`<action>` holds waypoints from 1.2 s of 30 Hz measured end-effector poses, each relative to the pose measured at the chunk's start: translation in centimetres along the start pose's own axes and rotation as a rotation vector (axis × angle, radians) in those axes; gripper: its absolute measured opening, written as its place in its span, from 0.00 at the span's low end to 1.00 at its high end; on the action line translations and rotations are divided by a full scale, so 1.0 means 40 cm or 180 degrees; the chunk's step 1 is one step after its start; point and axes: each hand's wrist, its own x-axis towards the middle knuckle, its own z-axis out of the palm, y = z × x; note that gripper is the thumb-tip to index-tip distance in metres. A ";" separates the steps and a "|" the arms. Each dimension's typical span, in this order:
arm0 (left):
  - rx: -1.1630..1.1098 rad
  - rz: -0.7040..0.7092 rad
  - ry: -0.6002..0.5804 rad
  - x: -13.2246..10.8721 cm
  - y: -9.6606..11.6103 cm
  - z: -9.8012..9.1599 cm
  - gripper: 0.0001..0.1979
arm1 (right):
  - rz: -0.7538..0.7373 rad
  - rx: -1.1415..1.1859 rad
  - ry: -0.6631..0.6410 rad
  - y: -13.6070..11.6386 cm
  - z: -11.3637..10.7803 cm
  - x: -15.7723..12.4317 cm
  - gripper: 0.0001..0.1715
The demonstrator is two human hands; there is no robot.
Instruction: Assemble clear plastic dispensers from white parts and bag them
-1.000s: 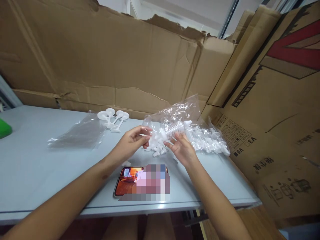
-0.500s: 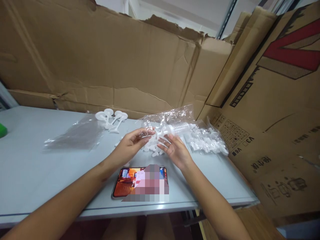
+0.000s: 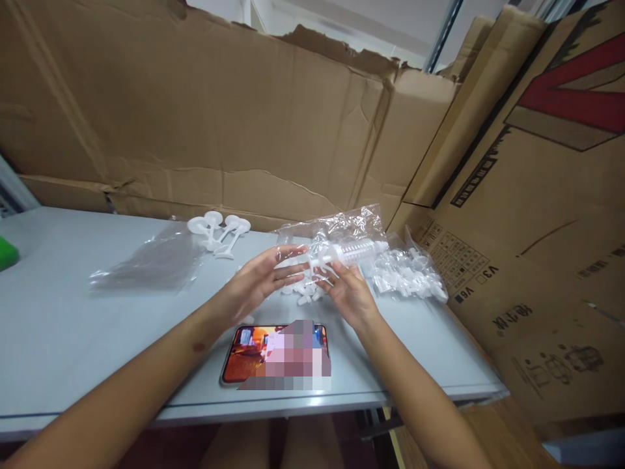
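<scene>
A clear, ribbed plastic syringe (image 3: 355, 251) with a white end lies across my right hand (image 3: 352, 296), whose fingers are closed round it near its left end. My left hand (image 3: 258, 280) is at that same end, its fingers stretched out and apart. Whether the left palm touches the syringe's white end I cannot tell. Below and behind the hands is a pile of small white plastic parts (image 3: 305, 296), partly hidden by the fingers. A clear plastic bag (image 3: 359, 221) lies just behind the syringe.
White plungers with round discs (image 3: 215, 228) lie at the back, next to a flat clear bag (image 3: 146, 264). Another bag of white parts (image 3: 410, 273) is on the right. A phone (image 3: 244, 358) lies near the table's front edge. Cardboard (image 3: 195, 117) walls the back and right.
My left hand's fingers have gone from a pinch at the syringe's end to stretched out. The syringe has shifted slightly right in my right hand.
</scene>
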 end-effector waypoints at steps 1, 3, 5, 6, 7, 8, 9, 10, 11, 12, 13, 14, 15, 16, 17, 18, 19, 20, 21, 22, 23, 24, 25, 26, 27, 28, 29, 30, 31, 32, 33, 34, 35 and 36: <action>0.0238 -0.0012 0.0076 0.000 -0.005 0.002 0.19 | -0.0015 -0.0057 -0.0031 0.000 0.003 -0.003 0.23; 0.0695 -0.0077 0.0255 0.001 -0.017 0.007 0.20 | -0.0033 -0.0187 -0.0177 0.001 0.010 -0.011 0.24; 0.0955 -0.0130 0.0379 0.003 -0.026 0.009 0.19 | -0.0014 -0.0256 -0.0383 0.001 0.016 -0.018 0.23; 0.0995 -0.0129 0.0423 0.004 -0.027 0.009 0.18 | 0.0001 -0.0249 -0.0456 0.001 0.017 -0.021 0.21; 0.0996 -0.0128 0.0458 0.004 -0.028 0.008 0.17 | 0.0002 -0.0223 -0.0479 -0.001 0.017 -0.021 0.20; 0.0967 -0.0131 0.0489 0.005 -0.026 0.005 0.17 | -0.0022 -0.0190 -0.0453 -0.002 0.016 -0.021 0.19; 0.0922 -0.0162 0.0495 0.005 -0.023 0.002 0.18 | -0.0058 -0.0161 -0.0396 -0.005 0.014 -0.020 0.18; 0.0874 -0.0211 0.0480 0.004 -0.020 -0.001 0.18 | -0.0093 -0.0136 -0.0329 -0.007 0.012 -0.018 0.18; 0.0842 -0.0283 0.0436 0.004 -0.017 -0.005 0.18 | -0.0110 -0.0119 -0.0279 -0.009 0.010 -0.015 0.18; 0.0831 -0.0352 0.0382 0.004 -0.015 -0.009 0.19 | -0.0113 -0.0109 -0.0246 -0.011 0.009 -0.014 0.18; 0.0837 -0.0409 0.0336 0.004 -0.013 -0.011 0.19 | -0.0102 -0.0106 -0.0238 -0.012 0.008 -0.012 0.18; 0.0860 -0.0446 0.0308 0.005 -0.013 -0.014 0.19 | -0.0079 -0.0112 -0.0253 -0.013 0.008 -0.012 0.17; 0.0900 -0.0480 0.0287 0.005 -0.013 -0.015 0.19 | -0.0061 -0.0127 -0.0278 -0.013 0.008 -0.013 0.16; 0.0956 -0.0502 0.0264 0.005 -0.013 -0.016 0.20 | -0.0057 -0.0149 -0.0312 -0.014 0.009 -0.015 0.16; 0.1021 -0.0515 0.0230 0.005 -0.013 -0.015 0.20 | -0.0052 -0.0181 -0.0357 -0.014 0.011 -0.017 0.17; 0.1082 -0.0511 0.0194 0.005 -0.013 -0.014 0.20 | -0.0039 -0.0221 -0.0406 -0.014 0.012 -0.019 0.19; 0.1128 -0.0500 0.0160 0.005 -0.012 -0.011 0.20 | -0.0019 -0.0266 -0.0460 -0.015 0.014 -0.022 0.23; 0.1156 -0.0482 0.0157 0.004 -0.011 -0.009 0.20 | -0.0006 -0.0310 -0.0507 -0.015 0.015 -0.024 0.26; 0.1170 -0.0455 0.0179 0.004 -0.009 -0.006 0.21 | -0.0007 -0.0342 -0.0536 -0.016 0.016 -0.025 0.28; 0.1177 -0.0427 0.0220 0.003 -0.008 -0.004 0.21 | -0.0028 -0.0361 -0.0530 -0.016 0.017 -0.026 0.29; 0.1184 -0.0412 0.0261 0.002 -0.007 -0.002 0.22 | -0.0058 -0.0373 -0.0494 -0.016 0.018 -0.026 0.29; 0.1197 -0.0395 0.0283 0.002 -0.008 -0.001 0.23 | -0.0097 -0.0384 -0.0437 -0.016 0.018 -0.026 0.29; 0.1217 -0.0365 0.0300 0.002 -0.010 0.000 0.23 | -0.0122 -0.0408 -0.0381 -0.014 0.018 -0.025 0.29; 0.1243 -0.0319 0.0340 0.003 -0.013 0.001 0.23 | -0.0134 -0.0449 -0.0336 -0.012 0.018 -0.024 0.29; 0.1267 -0.0268 0.0408 0.004 -0.018 0.001 0.21 | -0.0140 -0.0506 -0.0312 -0.010 0.017 -0.024 0.30; 0.1286 -0.0214 0.0509 0.006 -0.023 0.001 0.19 | -0.0147 -0.0569 -0.0310 -0.007 0.016 -0.023 0.30; 0.1300 -0.0164 0.0613 0.008 -0.028 0.001 0.17 | -0.0151 -0.0622 -0.0326 -0.004 0.014 -0.023 0.31; 0.1317 -0.0132 0.0699 0.010 -0.032 0.002 0.16 | -0.0158 -0.0658 -0.0350 -0.001 0.012 -0.023 0.31; 0.1339 -0.0119 0.0755 0.012 -0.035 0.002 0.15 | -0.0161 -0.0676 -0.0381 0.002 0.010 -0.023 0.31; 0.1360 -0.0115 0.0771 0.013 -0.036 0.003 0.15 | -0.0167 -0.0678 -0.0412 0.004 0.009 -0.023 0.32; 0.1371 -0.0113 0.0763 0.013 -0.036 0.004 0.15 | -0.0168 -0.0673 -0.0446 0.006 0.007 -0.023 0.32; 0.1378 -0.0114 0.0751 0.013 -0.034 0.005 0.15 | -0.0169 -0.0666 -0.0477 0.007 0.006 -0.024 0.31; 0.1379 -0.0124 0.0728 0.012 -0.032 0.006 0.15 | -0.0169 -0.0662 -0.0495 0.008 0.006 -0.024 0.31; 0.1370 -0.0136 0.0693 0.011 -0.029 0.007 0.16 | -0.0167 -0.0660 -0.0498 0.008 0.007 -0.025 0.30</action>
